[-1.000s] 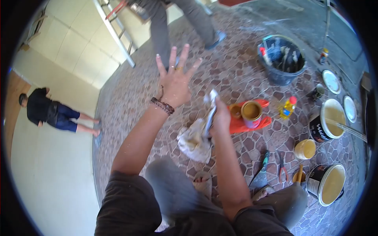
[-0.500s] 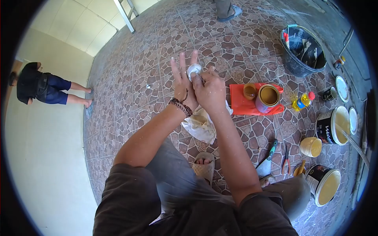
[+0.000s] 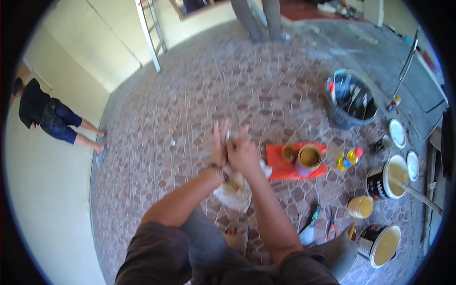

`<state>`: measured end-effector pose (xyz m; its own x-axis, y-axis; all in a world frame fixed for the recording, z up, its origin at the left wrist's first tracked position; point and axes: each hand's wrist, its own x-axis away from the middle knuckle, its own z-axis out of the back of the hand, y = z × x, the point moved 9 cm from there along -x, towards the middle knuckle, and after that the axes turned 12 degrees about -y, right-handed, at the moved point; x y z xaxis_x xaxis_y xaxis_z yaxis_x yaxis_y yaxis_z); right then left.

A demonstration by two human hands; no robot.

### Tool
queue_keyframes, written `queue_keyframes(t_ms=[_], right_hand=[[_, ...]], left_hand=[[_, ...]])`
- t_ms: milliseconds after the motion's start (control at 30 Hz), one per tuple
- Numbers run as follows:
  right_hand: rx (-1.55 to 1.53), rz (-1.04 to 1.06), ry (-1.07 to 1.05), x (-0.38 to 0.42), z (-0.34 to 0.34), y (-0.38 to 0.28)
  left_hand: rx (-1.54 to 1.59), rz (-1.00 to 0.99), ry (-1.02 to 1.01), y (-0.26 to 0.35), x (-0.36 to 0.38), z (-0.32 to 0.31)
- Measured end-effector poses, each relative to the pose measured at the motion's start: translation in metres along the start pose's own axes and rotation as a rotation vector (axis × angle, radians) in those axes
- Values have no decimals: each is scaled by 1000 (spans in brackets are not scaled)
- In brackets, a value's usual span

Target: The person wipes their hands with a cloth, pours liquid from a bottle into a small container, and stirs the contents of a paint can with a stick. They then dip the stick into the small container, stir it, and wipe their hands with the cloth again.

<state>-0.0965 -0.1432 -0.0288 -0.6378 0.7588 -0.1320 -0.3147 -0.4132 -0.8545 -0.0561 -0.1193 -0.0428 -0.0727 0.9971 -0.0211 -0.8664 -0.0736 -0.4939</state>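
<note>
My left hand is held out with its fingers stretched apart, a braided bracelet at the wrist. Across it lies my right hand, fingers curled in and pressed against the left palm and fingers. A bit of white wad shows between the two hands, pinched by the right one; blur hides most of it. Below my hands a crumpled off-white cloth lies on the floor. To the right, a red plastic bag lies under an open can of brown paint and a small brown-filled cup.
A dark bucket, a yellow oil bottle, open paint pails, a tan tub, a scraper and pliers stand or lie rightward. A ladder leans ahead; two people stand nearby.
The view has tilted up, so the floor things sit lower and more of the far area shows. My right hand has shifted over the left, covering more of the white wad.
</note>
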Motion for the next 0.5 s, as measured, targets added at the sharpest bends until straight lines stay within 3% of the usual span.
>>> queue_keyframes(t_ms=[100, 167, 200, 267, 300, 367, 400, 467, 500], right_hand=[[11, 96, 9, 0, -17, 14], [-12, 96, -40, 3, -18, 15], [-33, 84, -52, 6, -18, 15], [-75, 93, -117, 5, -30, 21], [-71, 122, -99, 7, -30, 18], [-136, 85, -73, 10, -32, 20], [-137, 101, -61, 11, -24, 15], [-668, -26, -176, 18, -18, 23], [-972, -69, -90, 16, -13, 32]], left_hand=[[-241, 16, -148, 6, 18, -9], [-1333, 141, -71, 13, 11, -77], [-1344, 163, -55, 14, 14, -60], [-278, 20, -404, 8, 21, -39], [-294, 38, -379, 2, 16, -33], [89, -18, -481, -4, 14, -38], [77, -11, -466, -11, 11, -40], [-73, 25, -150, -25, 1, -22], [84, 84, -139, -30, 6, -8]])
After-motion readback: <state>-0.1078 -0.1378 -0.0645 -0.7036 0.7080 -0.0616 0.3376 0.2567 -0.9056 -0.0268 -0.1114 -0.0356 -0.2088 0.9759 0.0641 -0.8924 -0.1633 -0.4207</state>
